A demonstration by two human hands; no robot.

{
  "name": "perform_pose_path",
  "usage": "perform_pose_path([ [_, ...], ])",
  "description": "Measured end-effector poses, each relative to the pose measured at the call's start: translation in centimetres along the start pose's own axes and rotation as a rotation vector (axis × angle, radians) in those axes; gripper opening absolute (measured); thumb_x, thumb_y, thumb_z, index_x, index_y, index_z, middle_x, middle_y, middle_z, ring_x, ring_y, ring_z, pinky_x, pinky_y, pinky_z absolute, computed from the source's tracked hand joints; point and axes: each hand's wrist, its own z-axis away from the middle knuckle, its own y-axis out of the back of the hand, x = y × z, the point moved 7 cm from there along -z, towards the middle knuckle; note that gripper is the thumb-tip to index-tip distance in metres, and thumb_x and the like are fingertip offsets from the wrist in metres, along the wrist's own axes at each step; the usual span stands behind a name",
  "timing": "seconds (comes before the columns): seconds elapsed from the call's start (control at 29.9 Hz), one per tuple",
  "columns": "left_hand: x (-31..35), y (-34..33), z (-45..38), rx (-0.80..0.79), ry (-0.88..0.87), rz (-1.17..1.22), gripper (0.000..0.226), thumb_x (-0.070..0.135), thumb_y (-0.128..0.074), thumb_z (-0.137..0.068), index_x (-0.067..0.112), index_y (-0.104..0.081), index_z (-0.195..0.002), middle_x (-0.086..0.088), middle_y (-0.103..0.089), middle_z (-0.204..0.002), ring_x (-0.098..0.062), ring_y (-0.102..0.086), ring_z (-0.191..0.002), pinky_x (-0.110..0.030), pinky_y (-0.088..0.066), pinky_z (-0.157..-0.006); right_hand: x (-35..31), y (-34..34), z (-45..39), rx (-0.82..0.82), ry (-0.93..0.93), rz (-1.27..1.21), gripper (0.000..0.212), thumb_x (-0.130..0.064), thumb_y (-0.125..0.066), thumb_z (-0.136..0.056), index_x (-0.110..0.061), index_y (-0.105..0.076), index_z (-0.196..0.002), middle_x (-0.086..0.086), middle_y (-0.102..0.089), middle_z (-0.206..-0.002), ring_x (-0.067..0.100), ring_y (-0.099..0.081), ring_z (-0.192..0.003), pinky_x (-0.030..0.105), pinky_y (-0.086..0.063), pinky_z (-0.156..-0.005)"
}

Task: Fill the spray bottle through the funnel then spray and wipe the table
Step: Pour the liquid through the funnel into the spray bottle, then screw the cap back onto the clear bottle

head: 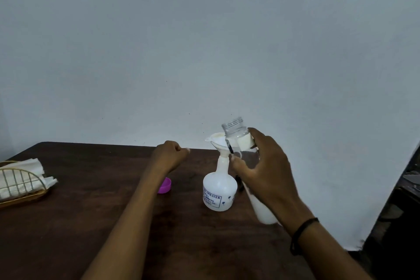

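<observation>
A white spray bottle (218, 191) without its sprayer head stands on the dark wooden table (91, 223). A white funnel (219, 142) sits in its neck. My right hand (264, 173) grips a clear open-topped bottle (238, 136) with white liquid, held tilted just right of the funnel, its mouth above the funnel's rim. My left hand (170, 154) hovers left of the funnel with its fingers curled shut and nothing in it. A purple cap (165, 185) lies on the table beside my left forearm.
A wire basket (20, 186) with white folded cloths or paper towels stands at the table's left edge. A plain wall rises behind the table. Dark furniture (400, 211) stands at the right.
</observation>
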Motion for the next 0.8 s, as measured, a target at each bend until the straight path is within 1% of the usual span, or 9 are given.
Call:
perform_pose_path([
  [0.07,-2.0,-0.8,-0.4,-0.145,0.082,-0.263,0.042,0.056,-0.066,-0.08,0.015,-0.064,-0.091,-0.005,-0.067,-0.098,-0.028,-0.06,-0.101,-0.035,-0.05,-0.082,-0.7,-0.9,0.9,0.075,-0.005,-0.168,0.047,-0.042,-0.068,-0.076,-0.032,-0.057,-0.121,-0.01,-0.063,-0.104,0.008,-0.059,-0.089,0.029,-0.053,-0.073],
  [0.13,-3.8,-1.5,-0.4,-0.28,0.18,-0.472,0.066,0.061,-0.072,-0.07,0.018,-0.059,-0.118,-0.012,-0.058,-0.13,-0.035,-0.051,-0.124,-0.047,-0.046,-0.101,-1.4,-2.1,1.7,0.111,-0.031,-0.316,0.053,-0.04,-0.07,-0.077,-0.028,-0.056,-0.127,-0.009,-0.064,-0.107,0.011,-0.062,-0.091,0.032,-0.055,-0.075],
  [0.27,-5.8,-2.7,0.1,-0.43,0.294,-0.499,0.085,0.047,-0.081,-0.072,0.019,-0.043,-0.143,-0.012,-0.04,-0.153,-0.036,-0.04,-0.137,-0.05,-0.043,-0.107,-2.6,-4.9,2.5,0.163,-0.049,-0.448,0.051,-0.035,-0.072,-0.08,-0.026,-0.057,-0.127,-0.011,-0.065,-0.109,0.011,-0.063,-0.098,0.034,-0.056,-0.079],
  [0.33,-6.7,-3.5,0.2,-0.46,0.311,-0.527,0.084,0.04,-0.081,-0.075,0.02,-0.041,-0.145,-0.011,-0.041,-0.152,-0.035,-0.042,-0.136,-0.049,-0.045,-0.106,-3.1,-6.2,2.6,0.175,-0.082,-0.487,0.053,-0.034,-0.073,-0.081,-0.026,-0.055,-0.13,-0.014,-0.064,-0.114,0.009,-0.063,-0.103,0.033,-0.056,-0.084],
  [0.43,-7.5,-4.4,0.1,-0.469,0.29,-0.514,0.063,0.029,-0.08,-0.077,0.019,-0.054,-0.134,-0.012,-0.054,-0.141,-0.034,-0.05,-0.128,-0.048,-0.047,-0.104,-3.8,-7.9,2.6,0.184,-0.097,-0.563,0.051,-0.022,-0.076,-0.081,-0.023,-0.056,-0.128,-0.013,-0.065,-0.114,0.009,-0.064,-0.105,0.028,-0.054,-0.087],
  [0.6,-7.2,-4.3,-0.3,-0.396,0.172,-0.525,0.043,0.021,-0.076,-0.081,0.015,-0.064,-0.122,-0.011,-0.063,-0.129,-0.03,-0.058,-0.122,-0.042,-0.044,-0.106,-4.0,-10.0,3.5,0.198,-0.1,-0.605,0.049,-0.016,-0.077,-0.08,-0.03,-0.054,-0.121,-0.016,-0.065,-0.109,0.007,-0.066,-0.1,0.021,-0.054,-0.083],
  [0.67,-6.9,-3.4,-1.0,-0.329,0.168,-0.425,0.031,0.026,-0.074,-0.078,0.017,-0.068,-0.107,-0.009,-0.068,-0.117,-0.025,-0.064,-0.106,-0.036,-0.051,-0.091,-3.8,-10.7,4.0,0.189,-0.112,-0.617,0.052,-0.018,-0.078,-0.08,-0.034,-0.051,-0.121,-0.018,-0.065,-0.11,0.006,-0.065,-0.102,0.019,-0.053,-0.083],
  [0.73,-6.0,-1.6,-1.5,-0.224,0.147,-0.227,0.027,0.028,-0.074,-0.077,0.015,-0.066,-0.1,-0.008,-0.069,-0.106,-0.021,-0.064,-0.092,-0.03,-0.049,-0.074,-3.6,-11.4,4.3,0.165,-0.129,-0.622,0.056,-0.02,-0.078,-0.08,-0.035,-0.05,-0.126,-0.019,-0.065,-0.115,0.004,-0.064,-0.106,0.017,-0.051,-0.086],
  [0.8,-4.3,0.5,-1.3,-0.084,0.115,0.042,0.027,0.028,-0.074,-0.075,0.012,-0.064,-0.094,-0.008,-0.071,-0.096,-0.021,-0.067,-0.085,-0.032,-0.051,-0.068,-3.2,-12.0,4.4,0.147,-0.151,-0.651,0.056,-0.016,-0.078,-0.082,-0.04,-0.049,-0.124,-0.019,-0.066,-0.114,0.002,-0.065,-0.105,0.014,-0.051,-0.086],
])
